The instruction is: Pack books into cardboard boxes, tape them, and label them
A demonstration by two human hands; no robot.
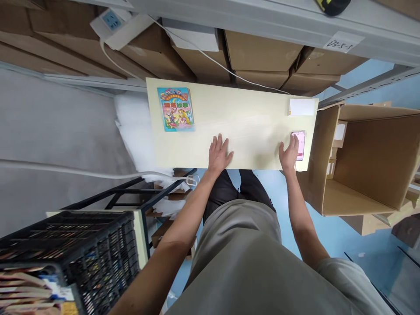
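My left hand [219,153] lies flat near the front edge of a cream tabletop [243,118], its fingers spread and nothing in them. To its upper left is a colourful children's storybook [177,109] with a blue cover and cartoon figures. My right hand [289,152] is at the right end of the table, fingers apart, over the left edge of a smartphone [300,146] with a pinkish lit screen. Whether a fingertip touches the screen I cannot tell. Above the phone sits a small white box-like piece [302,107].
Cardboard boxes [262,50] line the shelf behind the table, with a white power strip [121,26] and its cable. An open carton [370,192] stands at the right. At lower left, a black plastic crate [101,258] stands by books [26,288].
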